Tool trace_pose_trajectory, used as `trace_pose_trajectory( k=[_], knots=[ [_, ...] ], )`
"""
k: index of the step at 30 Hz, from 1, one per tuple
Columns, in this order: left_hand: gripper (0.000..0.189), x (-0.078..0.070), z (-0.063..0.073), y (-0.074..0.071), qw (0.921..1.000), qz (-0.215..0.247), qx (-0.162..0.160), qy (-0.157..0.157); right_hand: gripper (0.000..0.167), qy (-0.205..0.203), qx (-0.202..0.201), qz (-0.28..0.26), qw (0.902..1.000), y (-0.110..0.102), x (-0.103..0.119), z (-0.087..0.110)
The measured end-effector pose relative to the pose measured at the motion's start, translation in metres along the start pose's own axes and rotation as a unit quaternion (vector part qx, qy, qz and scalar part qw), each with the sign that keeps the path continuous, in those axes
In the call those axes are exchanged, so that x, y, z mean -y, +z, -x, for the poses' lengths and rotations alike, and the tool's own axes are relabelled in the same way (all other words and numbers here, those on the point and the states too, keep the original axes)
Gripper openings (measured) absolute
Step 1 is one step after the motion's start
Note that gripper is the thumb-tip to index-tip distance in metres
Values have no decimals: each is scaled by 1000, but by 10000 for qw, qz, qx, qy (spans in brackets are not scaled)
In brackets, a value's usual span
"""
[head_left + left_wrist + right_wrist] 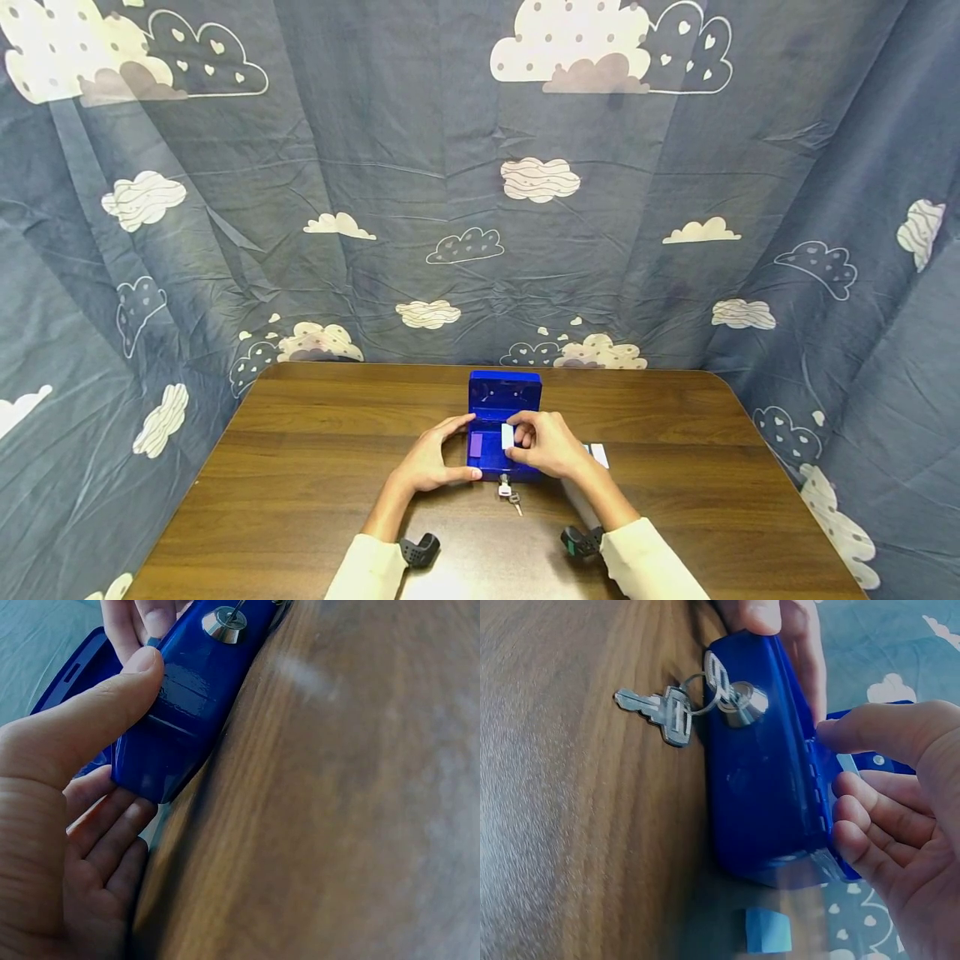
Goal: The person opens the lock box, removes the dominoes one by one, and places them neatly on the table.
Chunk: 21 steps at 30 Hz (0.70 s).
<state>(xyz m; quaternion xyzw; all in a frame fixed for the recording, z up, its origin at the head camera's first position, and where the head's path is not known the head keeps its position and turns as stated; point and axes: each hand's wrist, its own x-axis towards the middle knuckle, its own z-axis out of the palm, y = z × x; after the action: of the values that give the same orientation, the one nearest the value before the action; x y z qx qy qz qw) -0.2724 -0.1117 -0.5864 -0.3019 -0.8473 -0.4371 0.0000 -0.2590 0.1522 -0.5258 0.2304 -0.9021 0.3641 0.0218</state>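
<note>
A blue metal cash box (491,467) stands on the table with its lid (505,388) raised at the back. My left hand (427,460) grips its left end, thumb on the front edge and fingers along the side. Over the inside of the box, my right hand (546,446) pinches a small white rectangular piece (507,436) between thumb and fingers. A purple rectangular piece (476,445) lies in the left part of the box. From the round lock (744,703) on the front hang keys (676,714) on a ring.
Right of the box, partly behind my right forearm, lies a white piece with a dark band (598,454). The right wrist view shows a light blue block (768,930) beside the box. A cloud-patterned curtain (465,183) surrounds the wooden table (330,442).
</note>
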Motion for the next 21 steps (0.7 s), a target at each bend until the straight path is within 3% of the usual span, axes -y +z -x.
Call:
trace_pose_trajectory(
  k=[9, 21],
  knots=[
    [93, 0, -1, 1, 10000, 6, -8, -27, 36, -131, -126, -98, 9998, -11, -5, 5],
    [94, 0, 0, 0, 10000, -48, -45, -58, 38, 61, -282, -103, 9995, -25, -15, 12]
  ],
)
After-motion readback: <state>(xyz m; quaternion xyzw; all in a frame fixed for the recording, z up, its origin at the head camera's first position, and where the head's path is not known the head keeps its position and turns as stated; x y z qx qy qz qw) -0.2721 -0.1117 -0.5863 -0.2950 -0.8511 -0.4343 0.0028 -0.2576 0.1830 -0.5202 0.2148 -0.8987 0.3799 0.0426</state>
